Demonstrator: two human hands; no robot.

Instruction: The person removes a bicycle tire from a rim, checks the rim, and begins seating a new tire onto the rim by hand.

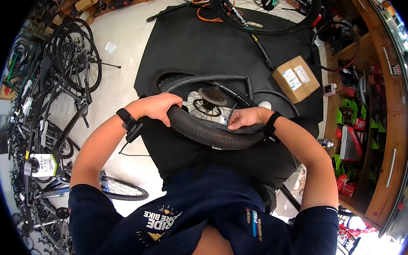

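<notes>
A bicycle wheel lies across my lap and the black mat, its cassette (212, 95) and brake disc (205, 107) facing up. Its knobby black tyre (203, 132) bulges toward me. My left hand (161, 107) grips the tyre's left side, thumb and fingers wrapped over it. At the tyre's inner edge, on the near right, my right hand (249, 119) is closed in a pinch; what lies between its fingertips is hidden. A dark grey inner tube (207, 77) runs loosely over the wheel's far side and bends sharply near the far right.
A cardboard box (296, 79) sits on the black mat (191, 38) at the right. Another bicycle wheel (266, 28) and an orange hose (206, 18) are at the far end. Bicycles (79, 59) crowd the left; a wooden cabinet (386, 87) with packaged goods lines the right.
</notes>
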